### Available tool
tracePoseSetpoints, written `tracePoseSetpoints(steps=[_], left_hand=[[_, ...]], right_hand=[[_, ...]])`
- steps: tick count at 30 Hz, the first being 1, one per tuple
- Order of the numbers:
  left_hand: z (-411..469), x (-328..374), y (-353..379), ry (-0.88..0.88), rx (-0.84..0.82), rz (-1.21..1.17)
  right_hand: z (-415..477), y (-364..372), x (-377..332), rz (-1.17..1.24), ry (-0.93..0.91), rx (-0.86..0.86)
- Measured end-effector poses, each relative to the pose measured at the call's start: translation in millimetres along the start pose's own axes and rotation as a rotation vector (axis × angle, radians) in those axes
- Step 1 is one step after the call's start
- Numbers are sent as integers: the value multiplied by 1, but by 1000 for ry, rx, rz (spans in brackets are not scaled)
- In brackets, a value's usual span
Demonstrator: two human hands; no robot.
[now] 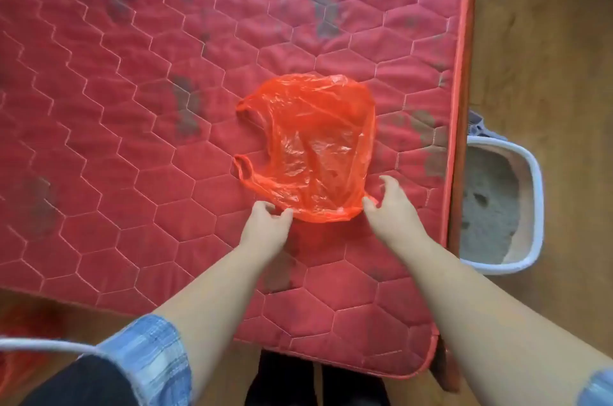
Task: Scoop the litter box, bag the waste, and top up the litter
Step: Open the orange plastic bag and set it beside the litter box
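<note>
A thin orange-red plastic bag [315, 146] lies flat and crumpled on a red quilted mattress [132, 107], its two handles pointing left. My left hand [265, 226] pinches the bag's near edge between thumb and fingers. My right hand [391, 203] pinches the bag's near right corner, its other fingers spread. On the floor to the right of the mattress stands a white-rimmed litter box [537, 180] holding grey litter [487, 206] with a few dents; the mattress edge hides its left part.
The mattress has dark stains and ends at a piped edge [459, 107] on the right. Wooden floor [547, 40] lies beyond. A white curved rim [39, 346] shows at the bottom left, and a grey object [477, 126] sits behind the litter box.
</note>
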State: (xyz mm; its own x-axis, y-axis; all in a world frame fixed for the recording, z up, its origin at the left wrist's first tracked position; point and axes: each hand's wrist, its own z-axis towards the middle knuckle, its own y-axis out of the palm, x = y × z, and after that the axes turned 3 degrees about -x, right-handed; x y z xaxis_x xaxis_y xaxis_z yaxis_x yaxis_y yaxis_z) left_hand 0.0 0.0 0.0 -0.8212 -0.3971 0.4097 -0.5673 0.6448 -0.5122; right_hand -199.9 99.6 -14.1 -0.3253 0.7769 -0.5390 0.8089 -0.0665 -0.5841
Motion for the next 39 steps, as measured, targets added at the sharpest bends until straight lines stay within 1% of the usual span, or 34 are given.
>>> tracePoseSetpoints(steps=[2, 4, 6, 9, 11, 13, 14, 16, 18, 20, 23, 25, 26, 27, 29, 31, 32, 33, 36, 39], left_hand=[[24, -9, 23, -103, -64, -258], [38, -14, 42, -126, -75, -418], [41, -17, 53, -97, -52, -502], [49, -24, 59, -67, -20, -562], [49, -30, 55, -45, 10, -508], [40, -39, 46, -4, 45, -345], [34, -44, 41, 21, 52, -262], [22, -58, 27, 55, 34, -130], [9, -78, 14, 83, -24, -34], [1, -99, 1, 87, -66, 46], [0, -118, -16, 15, -32, 28], [5, -121, -23, -38, 14, -31], [9, -120, -25, -46, 31, -72], [13, -119, -25, -51, 42, -98], [21, -111, -25, -28, 49, -93], [26, -103, -25, 23, 60, -46], [28, -98, -26, 46, 74, -28], [27, -92, -28, 64, 83, -18], [16, -72, -44, 107, 95, -27], [-16, -42, -75, 193, 86, -22]], right_hand=[[21, 18, 6, 97, 92, 90], [36, 33, 10, 187, 142, 145], [39, 45, 16, 252, 180, 153], [32, 58, 25, 245, 207, 136], [16, 64, 30, 231, 176, 95], [-8, 67, 32, 213, 152, 41], [-20, 68, 34, 208, 155, 2], [-42, 67, 40, 204, 222, -62], [-58, 62, 47, 201, 291, -51], [-64, 51, 50, 215, 327, 42], [-50, 32, 47, 219, 277, 199], [-30, 26, 41, 182, 171, 275], [-18, 26, 38, 145, 108, 284], [-8, 28, 34, 93, 49, 261], [10, 33, 30, 11, 11, 124], [20, 39, 27, 17, 98, -29], [20, 40, 25, 29, 146, -75], [19, 41, 24, 36, 167, -77], [-5, 30, 9, 134, 165, 37], [-50, -2, -24, 249, 106, 151]])
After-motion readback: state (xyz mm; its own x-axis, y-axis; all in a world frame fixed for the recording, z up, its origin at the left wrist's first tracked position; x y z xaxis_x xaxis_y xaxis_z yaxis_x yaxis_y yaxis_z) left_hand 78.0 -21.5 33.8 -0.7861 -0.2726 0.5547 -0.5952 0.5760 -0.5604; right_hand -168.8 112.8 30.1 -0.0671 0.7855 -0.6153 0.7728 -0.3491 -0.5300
